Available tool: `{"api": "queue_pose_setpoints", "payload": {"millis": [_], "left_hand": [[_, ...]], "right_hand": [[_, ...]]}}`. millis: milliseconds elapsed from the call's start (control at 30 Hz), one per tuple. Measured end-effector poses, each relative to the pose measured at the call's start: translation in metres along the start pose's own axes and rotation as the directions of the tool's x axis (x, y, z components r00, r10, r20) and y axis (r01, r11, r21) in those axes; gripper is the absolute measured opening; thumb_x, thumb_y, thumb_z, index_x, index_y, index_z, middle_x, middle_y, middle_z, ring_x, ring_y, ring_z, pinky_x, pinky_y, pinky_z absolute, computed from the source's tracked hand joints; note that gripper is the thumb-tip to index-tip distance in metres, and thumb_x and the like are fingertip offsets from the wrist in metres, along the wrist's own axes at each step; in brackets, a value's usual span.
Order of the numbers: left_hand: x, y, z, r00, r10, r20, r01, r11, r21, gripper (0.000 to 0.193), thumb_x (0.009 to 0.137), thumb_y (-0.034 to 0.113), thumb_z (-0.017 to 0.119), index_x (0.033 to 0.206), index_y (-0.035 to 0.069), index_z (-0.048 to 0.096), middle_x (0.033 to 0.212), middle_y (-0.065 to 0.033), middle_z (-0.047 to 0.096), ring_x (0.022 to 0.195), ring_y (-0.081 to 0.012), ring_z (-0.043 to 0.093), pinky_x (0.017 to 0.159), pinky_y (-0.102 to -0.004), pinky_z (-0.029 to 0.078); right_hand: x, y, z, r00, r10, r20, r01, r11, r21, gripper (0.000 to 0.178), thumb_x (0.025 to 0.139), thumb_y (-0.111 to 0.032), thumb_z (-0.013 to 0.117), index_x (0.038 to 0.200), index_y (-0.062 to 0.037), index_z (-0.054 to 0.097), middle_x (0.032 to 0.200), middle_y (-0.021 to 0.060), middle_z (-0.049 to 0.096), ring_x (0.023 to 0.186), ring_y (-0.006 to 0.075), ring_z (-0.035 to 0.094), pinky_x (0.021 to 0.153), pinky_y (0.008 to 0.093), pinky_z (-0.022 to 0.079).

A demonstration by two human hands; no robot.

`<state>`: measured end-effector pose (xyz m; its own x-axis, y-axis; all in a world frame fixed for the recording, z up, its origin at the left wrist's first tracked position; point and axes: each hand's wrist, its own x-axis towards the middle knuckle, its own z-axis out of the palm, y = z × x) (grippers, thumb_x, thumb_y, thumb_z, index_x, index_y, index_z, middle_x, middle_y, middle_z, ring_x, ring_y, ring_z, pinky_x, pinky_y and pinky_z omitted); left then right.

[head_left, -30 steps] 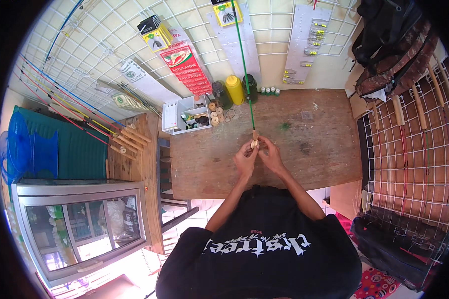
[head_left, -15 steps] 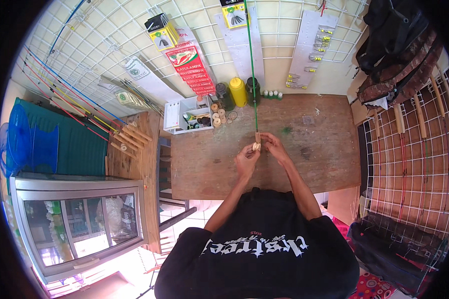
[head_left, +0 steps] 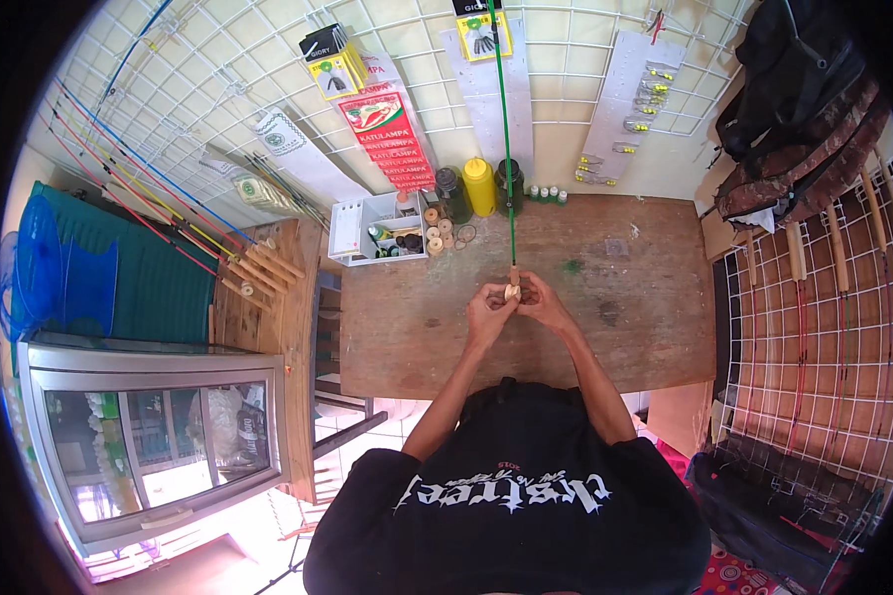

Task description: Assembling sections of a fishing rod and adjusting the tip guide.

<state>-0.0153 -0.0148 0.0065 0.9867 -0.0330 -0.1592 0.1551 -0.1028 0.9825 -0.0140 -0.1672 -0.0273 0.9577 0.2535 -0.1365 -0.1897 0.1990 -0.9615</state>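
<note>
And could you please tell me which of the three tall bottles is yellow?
The middle one, a squeeze bottle; the left bottle and right bottle flanking it are dark.

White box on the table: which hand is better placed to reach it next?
Probably the left hand: the white box stands to its left, nearer, while the right hand is right of the green rod. Both hands are currently at its handle.

You are in what looks like a small fishing-tackle workshop, perhaps a shop too: a green rod (head_left: 513, 198) between your fingers (head_left: 490, 296) over a worn desk (head_left: 655, 322), bottles (head_left: 479, 190) and a parts tray (head_left: 346, 233) at upper centre, packets (head_left: 339, 77) hung along the top, more rods (head_left: 797, 253) at right.
</note>
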Motion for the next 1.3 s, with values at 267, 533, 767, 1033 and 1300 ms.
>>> {"api": "queue_pose_setpoints", "payload": {"millis": [267,533,767,1033,1300], "left_hand": [[0.001,0.012,0.002,0.996,0.058,0.068,-0.070,0.980,0.189,0.026,0.074,0.014,0.074,0.094,0.000,0.065,0.080,-0.0071,0.068,0.072,-0.0113,0.063,0.069,-0.0261,0.051],[-0.002,0.015,0.009,0.996,0.027,0.083,-0.044,0.975,0.218,0.025,0.072,0.016,0.073,0.088,-0.001,0.063,0.075,-0.0090,0.068,0.070,-0.0125,0.064,0.065,-0.0282,0.051],[-0.009,0.025,0.007,0.997,0.071,0.030,-0.077,0.923,0.377,0.028,0.069,0.018,0.075,0.080,-0.002,0.060,0.071,-0.0152,0.066,0.067,-0.0209,0.067,0.062,-0.0324,0.052],[-0.007,0.023,0.004,0.978,0.206,0.017,-0.186,0.844,0.503,0.029,0.066,0.017,0.074,0.079,-0.003,0.058,0.074,-0.0200,0.064,0.070,-0.0301,0.066,0.064,-0.0380,0.051],[-0.001,0.007,-0.003,0.990,0.131,0.045,-0.138,0.910,0.390,0.031,0.067,0.015,0.074,0.085,-0.003,0.056,0.091,-0.0187,0.068,0.084,-0.0258,0.068,0.074,-0.0354,0.053]], "right_hand": [[-0.004,-0.004,0.011,0.978,-0.171,-0.123,0.155,0.979,-0.132,0.054,0.073,-0.003,0.076,0.121,-0.0045,0.050,0.112,0.0076,0.062,0.099,0.0141,0.060,0.084,0.0285,0.049],[-0.009,-0.013,0.035,0.912,-0.268,-0.311,0.092,0.871,-0.483,0.047,0.076,-0.012,0.076,0.116,-0.0057,0.052,0.095,0.0109,0.067,0.087,0.0143,0.064,0.074,0.0304,0.051],[-0.012,-0.006,0.028,0.936,-0.185,-0.300,0.052,0.915,-0.401,0.044,0.076,-0.005,0.073,0.116,-0.0049,0.053,0.095,0.0128,0.067,0.085,0.0191,0.065,0.073,0.0318,0.051],[-0.015,-0.010,0.031,0.918,-0.320,-0.233,0.112,0.775,-0.622,0.050,0.071,0.003,0.071,0.117,-0.0040,0.054,0.100,0.0129,0.065,0.091,0.0204,0.063,0.077,0.0326,0.051],[-0.012,-0.002,0.026,0.963,-0.233,-0.137,0.170,0.917,-0.361,0.055,0.075,0.002,0.066,0.127,-0.0045,0.048,0.111,0.0136,0.063,0.105,0.0210,0.060,0.083,0.0330,0.050]]}}
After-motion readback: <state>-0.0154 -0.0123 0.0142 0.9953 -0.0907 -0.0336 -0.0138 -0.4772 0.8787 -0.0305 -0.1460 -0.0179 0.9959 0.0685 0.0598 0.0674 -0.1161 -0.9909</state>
